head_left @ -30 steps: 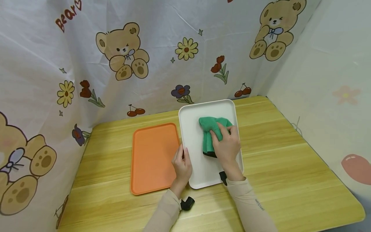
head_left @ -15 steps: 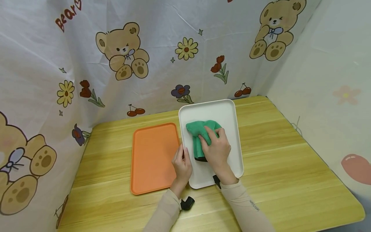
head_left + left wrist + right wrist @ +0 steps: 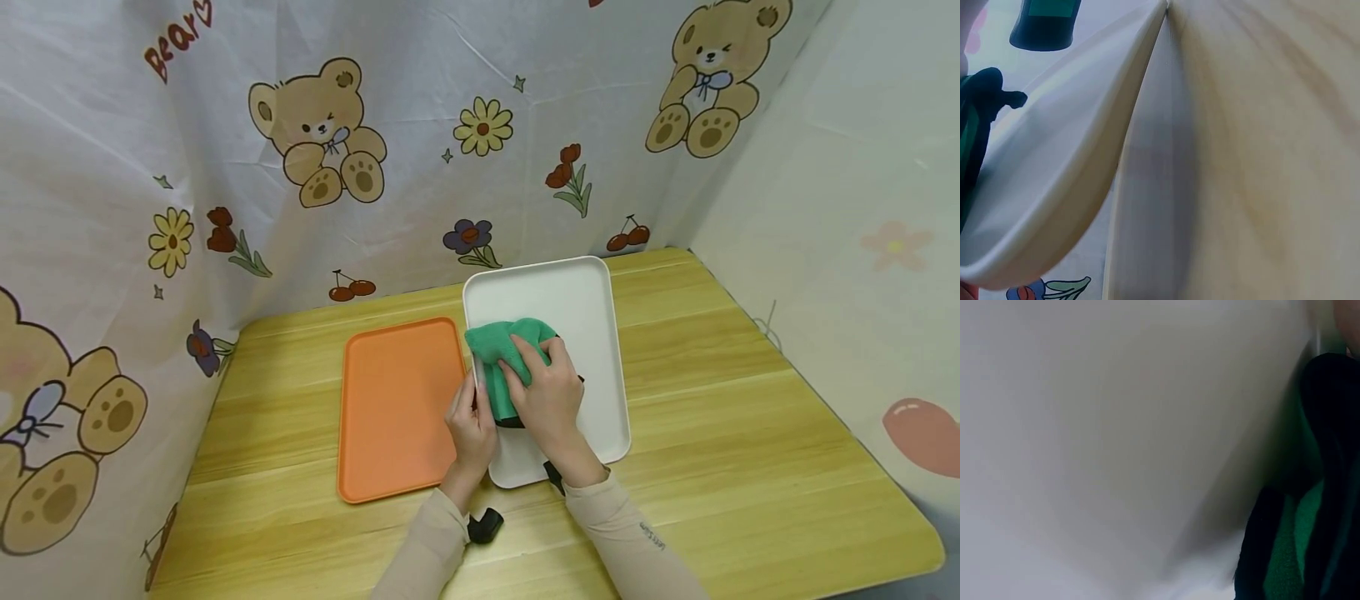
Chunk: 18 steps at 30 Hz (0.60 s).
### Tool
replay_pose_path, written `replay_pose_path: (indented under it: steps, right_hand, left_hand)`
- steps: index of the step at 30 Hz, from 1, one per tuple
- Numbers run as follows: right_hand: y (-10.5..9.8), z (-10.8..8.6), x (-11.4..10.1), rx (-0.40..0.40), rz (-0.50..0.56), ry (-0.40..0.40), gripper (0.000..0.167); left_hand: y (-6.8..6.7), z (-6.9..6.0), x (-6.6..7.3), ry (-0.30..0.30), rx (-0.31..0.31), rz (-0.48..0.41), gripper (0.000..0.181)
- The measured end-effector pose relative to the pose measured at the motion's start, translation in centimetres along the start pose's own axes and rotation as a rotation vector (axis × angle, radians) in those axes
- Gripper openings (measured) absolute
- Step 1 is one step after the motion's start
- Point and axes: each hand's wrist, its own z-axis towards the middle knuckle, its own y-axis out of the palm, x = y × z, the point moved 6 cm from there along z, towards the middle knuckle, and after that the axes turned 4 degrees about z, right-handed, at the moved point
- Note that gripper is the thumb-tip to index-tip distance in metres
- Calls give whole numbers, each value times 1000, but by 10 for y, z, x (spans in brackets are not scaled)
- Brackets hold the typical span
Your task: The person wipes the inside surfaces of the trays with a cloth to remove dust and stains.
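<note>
My left hand [image 3: 471,429] grips the left edge of a white tray [image 3: 588,312], thumb over the rim. In the left wrist view the tray [image 3: 1079,131] is tilted, its near edge raised off the wood. A bunched green cloth [image 3: 495,342] with dark edging is held in my right hand [image 3: 551,396] against the tray's inside, at its left side close to the left thumb. The right wrist view shows the cloth's dark edge [image 3: 1325,444] beside the tray's blurred white surface [image 3: 1116,437]. The right palm is hidden from view.
An orange tray [image 3: 401,408] lies flat on the wooden table [image 3: 720,400], just left of the white one. Behind the table hangs a curtain [image 3: 420,108] printed with bears and flowers. A pale wall [image 3: 847,208] stands along the right.
My right hand has slid the green cloth left and slightly nearer across the white tray, from its right half to its left edge. The left hand and both trays stay in place.
</note>
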Motion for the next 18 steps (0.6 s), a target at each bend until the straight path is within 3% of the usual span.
replay_pose_path:
  steps: [10, 18]
  right_hand:
    - [-5, 1, 12, 23, -3, 23, 37]
    - [-15, 4, 32, 63, -13, 86, 34]
  left_hand:
    - [-1, 0, 2, 3, 10, -11, 35]
    - [0, -1, 0, -19, -15, -12, 31]
